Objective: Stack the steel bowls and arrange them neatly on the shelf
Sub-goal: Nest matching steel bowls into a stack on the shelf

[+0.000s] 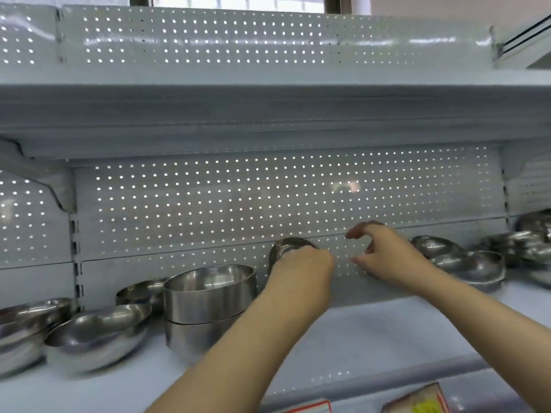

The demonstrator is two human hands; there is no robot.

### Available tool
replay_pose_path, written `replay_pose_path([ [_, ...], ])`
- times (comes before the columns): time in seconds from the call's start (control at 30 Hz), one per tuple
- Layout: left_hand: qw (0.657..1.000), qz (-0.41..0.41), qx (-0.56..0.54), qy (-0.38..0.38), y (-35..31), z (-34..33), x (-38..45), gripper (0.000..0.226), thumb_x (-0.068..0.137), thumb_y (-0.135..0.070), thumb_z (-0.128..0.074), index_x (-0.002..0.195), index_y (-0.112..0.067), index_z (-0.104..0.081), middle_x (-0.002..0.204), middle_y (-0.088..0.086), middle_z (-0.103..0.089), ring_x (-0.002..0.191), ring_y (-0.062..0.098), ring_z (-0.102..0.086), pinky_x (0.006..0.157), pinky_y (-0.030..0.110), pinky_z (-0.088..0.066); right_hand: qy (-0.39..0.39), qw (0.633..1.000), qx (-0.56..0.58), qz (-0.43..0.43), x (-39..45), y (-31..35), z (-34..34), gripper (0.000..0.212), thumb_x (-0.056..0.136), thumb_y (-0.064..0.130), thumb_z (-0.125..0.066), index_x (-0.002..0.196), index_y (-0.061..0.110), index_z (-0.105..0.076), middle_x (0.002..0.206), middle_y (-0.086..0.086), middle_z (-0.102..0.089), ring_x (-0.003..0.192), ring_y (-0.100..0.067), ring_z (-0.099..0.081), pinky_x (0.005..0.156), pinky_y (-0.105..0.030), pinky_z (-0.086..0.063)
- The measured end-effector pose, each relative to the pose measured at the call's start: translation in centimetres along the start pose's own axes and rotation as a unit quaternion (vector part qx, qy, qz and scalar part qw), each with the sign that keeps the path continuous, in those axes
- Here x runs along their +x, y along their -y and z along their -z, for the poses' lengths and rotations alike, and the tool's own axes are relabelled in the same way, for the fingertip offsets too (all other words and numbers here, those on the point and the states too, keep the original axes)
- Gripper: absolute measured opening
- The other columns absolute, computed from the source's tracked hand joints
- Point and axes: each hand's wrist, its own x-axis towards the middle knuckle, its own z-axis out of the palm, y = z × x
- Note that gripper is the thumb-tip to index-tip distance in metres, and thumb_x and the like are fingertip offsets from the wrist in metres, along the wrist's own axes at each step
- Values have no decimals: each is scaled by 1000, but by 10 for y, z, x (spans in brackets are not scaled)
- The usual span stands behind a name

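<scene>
My left hand (304,265) grips a small steel bowl (287,245), tilted on edge near the back panel of the white shelf (372,329). Just to its right my right hand (384,251) hovers with fingers spread and holds nothing. Left of my left arm stands a stack of two straight-sided steel bowls (208,302). A wide round bowl (98,335) lies further left, with a smaller bowl (140,292) behind it. More round bowls (474,266) lie to the right of my right hand.
Further steel bowls sit at the far left edge (21,329) and far right edge (533,242). A perforated back panel (208,204) closes the rear. An upper shelf (268,114) overhangs. Price labels (417,402) run along the front lip.
</scene>
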Motion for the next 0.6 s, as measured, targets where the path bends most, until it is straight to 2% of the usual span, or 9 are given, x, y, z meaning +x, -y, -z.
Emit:
replay_pose_path([
  [0.07, 1000, 18, -5, 11, -10, -5, 42, 27, 89, -3, -47, 114, -5, -57, 115, 14, -58, 110, 33, -55, 75, 34, -43, 22, 999, -34, 25, 27, -7, -8, 36, 83, 14, -65, 118, 22, -58, 124, 2, -54, 94, -14, -52, 81, -21, -38],
  [0.13, 997, 56, -7, 46, -14, -15, 77, 40, 90, -3, -46, 130, -9, -49, 131, 14, -50, 121, 32, -50, 91, 36, -45, 78, 992, -94, 44, 53, -11, -25, 37, 85, 14, -61, 121, 22, -58, 134, 0, -49, 114, -21, -53, 94, -24, -39],
  [0.23, 986, 132, -22, 102, -12, -40, 104, 40, 93, -7, -44, 133, -10, -48, 139, 12, -46, 127, 31, -47, 101, 39, -42, 161, 970, -155, 91, 75, -20, -57, 38, 84, 9, -56, 122, 18, -57, 133, -7, -49, 121, -28, -50, 97, -32, -41],
  [0.3, 979, 164, -19, 121, -9, -57, 106, 39, 95, -11, -39, 133, -8, -48, 141, 12, -45, 129, 31, -45, 103, 38, -39, 191, 963, -159, 104, 81, -33, -80, 42, 83, 7, -51, 123, 19, -55, 134, -8, -49, 120, -31, -51, 96, -33, -43],
  [0.47, 973, 195, 6, 122, 1, -83, 108, 41, 95, 1, -35, 134, -5, -45, 142, 15, -43, 130, 31, -44, 102, 36, -39, 222, 951, -157, 146, 83, -60, -119, 56, 80, -1, -50, 130, 25, -51, 140, -4, -45, 121, -31, -52, 99, -38, -44],
  [0.6, 971, 203, 19, 128, 12, -109, 112, 42, 91, 5, -39, 132, -2, -46, 137, 16, -49, 124, 34, -51, 97, 37, -43, 239, 948, -136, 159, 77, -62, -126, 49, 83, -3, -46, 128, 16, -55, 135, -8, -47, 122, -30, -50, 102, -38, -42],
])
